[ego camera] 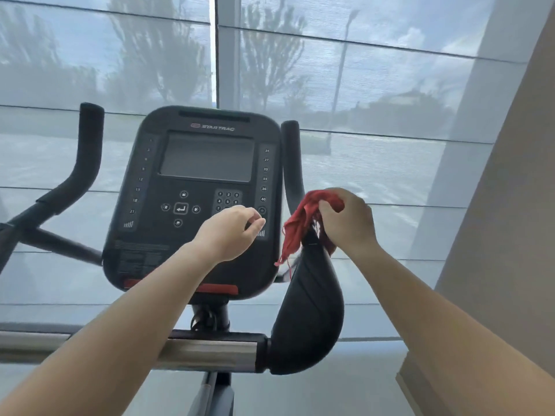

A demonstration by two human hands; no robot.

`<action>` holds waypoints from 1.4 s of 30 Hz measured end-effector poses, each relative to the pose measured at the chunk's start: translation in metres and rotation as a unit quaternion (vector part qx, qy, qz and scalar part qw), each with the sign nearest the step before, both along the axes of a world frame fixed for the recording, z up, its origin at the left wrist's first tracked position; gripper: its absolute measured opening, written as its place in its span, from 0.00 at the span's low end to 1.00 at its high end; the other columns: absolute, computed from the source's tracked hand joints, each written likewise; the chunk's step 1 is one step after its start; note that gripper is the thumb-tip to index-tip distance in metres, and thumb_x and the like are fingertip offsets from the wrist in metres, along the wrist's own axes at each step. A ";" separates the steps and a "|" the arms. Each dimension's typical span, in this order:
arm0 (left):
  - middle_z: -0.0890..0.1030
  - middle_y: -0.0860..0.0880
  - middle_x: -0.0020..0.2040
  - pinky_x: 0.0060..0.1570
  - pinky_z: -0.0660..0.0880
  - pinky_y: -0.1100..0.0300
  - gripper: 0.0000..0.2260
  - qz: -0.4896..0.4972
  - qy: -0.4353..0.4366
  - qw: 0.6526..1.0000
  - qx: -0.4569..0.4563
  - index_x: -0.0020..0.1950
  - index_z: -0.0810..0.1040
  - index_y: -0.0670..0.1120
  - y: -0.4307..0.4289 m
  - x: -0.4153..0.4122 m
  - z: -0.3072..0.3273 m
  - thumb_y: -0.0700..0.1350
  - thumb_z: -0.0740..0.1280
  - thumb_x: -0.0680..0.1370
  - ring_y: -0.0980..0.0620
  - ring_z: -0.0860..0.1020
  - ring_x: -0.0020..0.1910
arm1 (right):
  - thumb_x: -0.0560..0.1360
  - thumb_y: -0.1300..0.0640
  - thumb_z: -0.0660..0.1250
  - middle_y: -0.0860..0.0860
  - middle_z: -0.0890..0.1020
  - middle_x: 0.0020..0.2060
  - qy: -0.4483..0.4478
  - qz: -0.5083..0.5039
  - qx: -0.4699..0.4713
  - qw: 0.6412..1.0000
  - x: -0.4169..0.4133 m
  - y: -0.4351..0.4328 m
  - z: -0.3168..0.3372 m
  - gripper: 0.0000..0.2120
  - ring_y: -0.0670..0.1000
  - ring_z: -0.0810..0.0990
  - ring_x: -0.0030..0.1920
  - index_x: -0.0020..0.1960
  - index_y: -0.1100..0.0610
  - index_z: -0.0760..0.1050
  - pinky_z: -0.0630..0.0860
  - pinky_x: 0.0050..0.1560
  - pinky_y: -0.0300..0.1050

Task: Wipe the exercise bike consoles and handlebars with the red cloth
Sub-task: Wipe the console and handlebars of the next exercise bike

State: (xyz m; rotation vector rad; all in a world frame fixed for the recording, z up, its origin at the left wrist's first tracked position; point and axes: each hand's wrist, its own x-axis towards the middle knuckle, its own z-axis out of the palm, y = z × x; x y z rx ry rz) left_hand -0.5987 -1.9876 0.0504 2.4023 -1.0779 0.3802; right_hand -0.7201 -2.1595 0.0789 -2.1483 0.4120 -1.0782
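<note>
While one red cloth fills the right hand, one console stands between two handlebars.

Bike frame: silver crossbar carries centre post with black console mounted on top. Black elbow pad on crossbar right end; red cloth draped over pad's upper tip

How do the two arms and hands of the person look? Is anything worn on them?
Both forearms are bare up to the frame edge, with no sleeves in view. The left hand and the right hand wear no gloves, and no watch, bracelet or ring can be seen.
</note>
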 end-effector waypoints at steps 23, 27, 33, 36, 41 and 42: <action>0.57 0.50 0.75 0.68 0.60 0.41 0.25 0.018 0.047 0.997 0.063 0.73 0.59 0.50 -0.015 0.067 -0.062 0.56 0.57 0.78 0.49 0.52 0.74 | 0.68 0.55 0.65 0.48 0.82 0.32 0.154 -0.093 -0.051 0.982 0.051 0.012 -0.012 0.05 0.49 0.80 0.37 0.38 0.49 0.80 0.74 0.36 0.42; 0.53 0.49 0.76 0.70 0.57 0.40 0.25 0.011 0.018 0.996 0.082 0.73 0.58 0.50 -0.021 0.071 -0.057 0.56 0.55 0.79 0.49 0.49 0.75 | 0.70 0.57 0.64 0.51 0.82 0.34 0.137 -0.101 -0.041 0.984 0.069 0.010 -0.002 0.07 0.52 0.80 0.39 0.39 0.54 0.81 0.74 0.39 0.43; 0.41 0.50 0.77 0.70 0.52 0.38 0.29 0.014 -0.009 0.986 0.167 0.76 0.47 0.53 -0.023 0.092 -0.064 0.59 0.53 0.79 0.48 0.41 0.76 | 0.72 0.56 0.66 0.50 0.82 0.34 0.120 -0.070 -0.037 0.990 0.079 0.001 0.005 0.06 0.49 0.79 0.36 0.39 0.54 0.80 0.74 0.35 0.41; 0.31 0.50 0.75 0.69 0.49 0.36 0.32 0.010 0.000 0.979 0.201 0.75 0.39 0.54 -0.026 0.090 -0.077 0.60 0.54 0.78 0.46 0.34 0.74 | 0.72 0.52 0.66 0.49 0.81 0.31 0.139 -0.064 -0.037 0.988 0.068 -0.006 -0.002 0.08 0.47 0.78 0.34 0.35 0.53 0.78 0.73 0.33 0.40; 0.30 0.49 0.74 0.69 0.49 0.36 0.33 0.011 -0.003 0.979 0.203 0.75 0.37 0.54 -0.027 0.090 -0.078 0.61 0.53 0.78 0.45 0.33 0.74 | 0.72 0.54 0.67 0.53 0.82 0.34 0.091 -0.082 0.011 0.992 0.075 -0.011 0.007 0.06 0.54 0.81 0.39 0.39 0.55 0.79 0.80 0.39 0.52; 0.30 0.49 0.74 0.69 0.49 0.36 0.33 0.010 -0.002 0.979 0.205 0.75 0.37 0.54 -0.026 0.090 -0.077 0.61 0.53 0.78 0.45 0.33 0.74 | 0.72 0.55 0.67 0.52 0.83 0.37 0.061 -0.089 0.021 0.994 0.079 -0.012 0.011 0.05 0.54 0.81 0.41 0.41 0.55 0.80 0.80 0.42 0.53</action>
